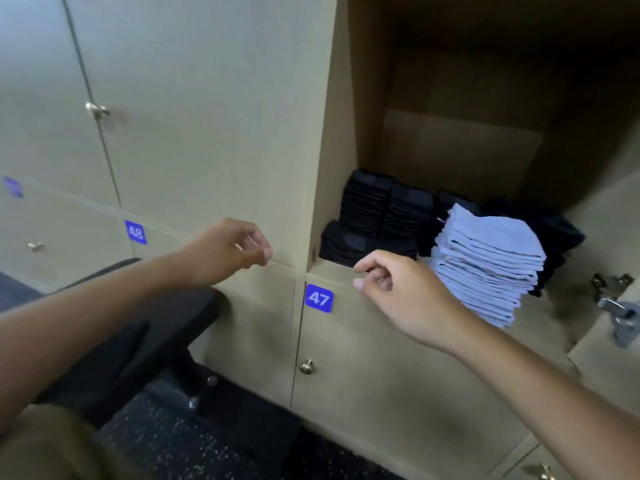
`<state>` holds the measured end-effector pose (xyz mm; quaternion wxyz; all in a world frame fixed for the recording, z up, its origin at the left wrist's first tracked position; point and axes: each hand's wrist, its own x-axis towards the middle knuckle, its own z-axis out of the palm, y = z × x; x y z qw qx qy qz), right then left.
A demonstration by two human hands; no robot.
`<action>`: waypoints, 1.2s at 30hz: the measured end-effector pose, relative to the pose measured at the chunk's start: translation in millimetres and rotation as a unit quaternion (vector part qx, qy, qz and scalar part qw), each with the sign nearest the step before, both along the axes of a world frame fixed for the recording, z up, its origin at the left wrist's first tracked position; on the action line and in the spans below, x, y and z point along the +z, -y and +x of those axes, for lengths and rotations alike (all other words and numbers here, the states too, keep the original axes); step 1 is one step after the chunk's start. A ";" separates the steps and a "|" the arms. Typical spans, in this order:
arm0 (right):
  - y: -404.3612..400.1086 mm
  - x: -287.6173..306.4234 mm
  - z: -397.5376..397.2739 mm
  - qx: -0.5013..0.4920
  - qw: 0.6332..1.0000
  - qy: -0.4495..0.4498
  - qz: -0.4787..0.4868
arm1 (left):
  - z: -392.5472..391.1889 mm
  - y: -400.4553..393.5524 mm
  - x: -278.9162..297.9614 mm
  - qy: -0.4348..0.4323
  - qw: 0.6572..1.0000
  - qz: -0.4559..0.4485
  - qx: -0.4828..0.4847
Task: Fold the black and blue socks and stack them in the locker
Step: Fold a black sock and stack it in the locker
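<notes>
Open locker [485,140], wood-tone, upper right of view; door swung off to the right, metal hinge [620,313] visible at right edge.

Blue socks [491,261]: tall folded stack on locker floor, near front edge, approx. centre-right; stack leans slightly, upper layers offset toward the back.

Black socks [381,216]: folded stacks at left side of locker floor, against left wall; two taller stacks at rear, one lower stack in front nr. the front-left corner. More dark fabric behind and right of the blue stack; detail too dark to tell.

Left hand [225,251]: held in front of closed locker door left of the open one, at level of the locker floor edge. Fingers [258,242] loosely curled, thumb near index tip; nothing held.

Right hand [398,289]: held just in front of locker front edge, just left of blue stack, not touching it. Fingers loosely curled, thumb and index close together; nothing visible between them.

Below open locker: closed door w/ blue label "47" [319,298] and brass knob [307,366]. Adjacent door at left: label "48" [135,232].

Black chair [138,341] at lower left, over dark speckled floor [207,445].
</notes>
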<state>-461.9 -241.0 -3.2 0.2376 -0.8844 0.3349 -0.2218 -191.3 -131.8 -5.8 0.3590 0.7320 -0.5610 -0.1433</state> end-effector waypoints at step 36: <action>-47.5 -46.5 143.3 0.203 0.967 -0.150 0.039 | 148.4 -112.1 -68.6 0.139 0.888 0.432 0.072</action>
